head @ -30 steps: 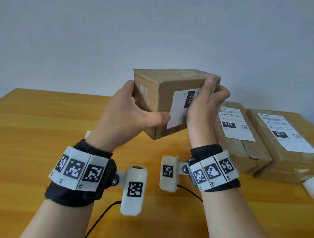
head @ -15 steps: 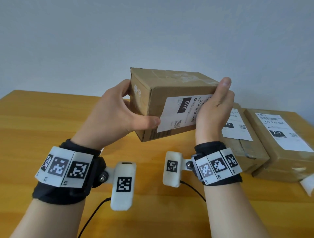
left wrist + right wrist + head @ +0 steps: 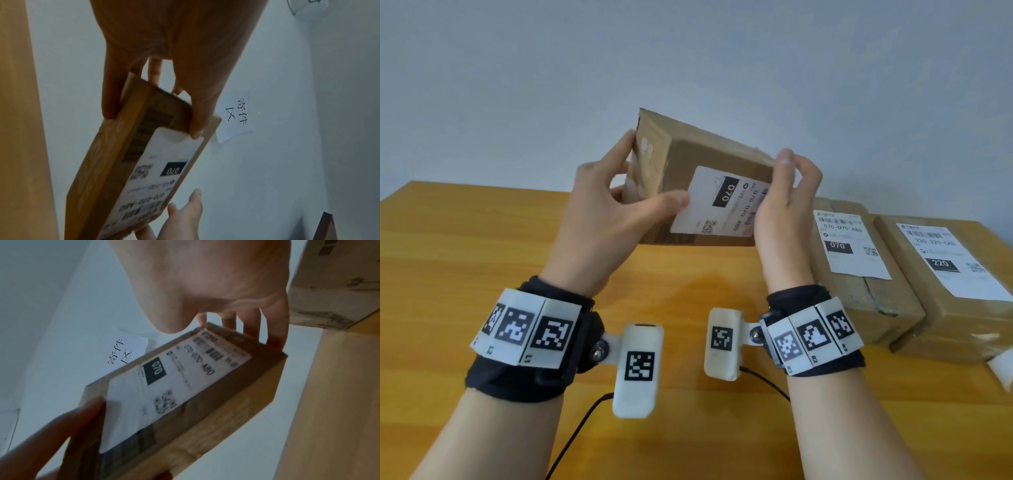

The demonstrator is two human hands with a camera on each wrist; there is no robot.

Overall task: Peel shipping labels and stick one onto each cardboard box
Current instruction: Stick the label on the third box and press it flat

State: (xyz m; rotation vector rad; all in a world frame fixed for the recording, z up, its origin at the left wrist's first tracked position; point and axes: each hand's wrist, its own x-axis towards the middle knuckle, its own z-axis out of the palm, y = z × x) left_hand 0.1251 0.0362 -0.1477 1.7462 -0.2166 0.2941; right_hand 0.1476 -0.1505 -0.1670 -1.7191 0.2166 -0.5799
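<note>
I hold a brown cardboard box [image 3: 705, 150] in the air above the table, tilted with its left end higher. A white shipping label [image 3: 719, 205] marked 070 lies flat on the face turned toward me. My left hand [image 3: 626, 202] grips the box's left end, thumb on the label's edge and fingers behind. My right hand [image 3: 796, 171] grips the right end, thumb at the top corner. In the left wrist view, my left hand [image 3: 164, 97] clasps the box [image 3: 107, 162] and its label [image 3: 156, 178]. The right wrist view shows my right hand [image 3: 236, 318], the box [image 3: 236, 402] and the label [image 3: 174, 378].
Two more labelled boxes lie side by side at the right of the wooden table [image 3: 482, 246], one marked 070 [image 3: 866, 298], one marked 220 [image 3: 962, 308]. A white object [image 3: 1001, 370] pokes in at the right edge. A paper sign [image 3: 236, 113] hangs on the wall.
The box has been turned in my hands so that its labelled face shows more fully, and its left end has risen. My right thumb has moved up to the top right corner.
</note>
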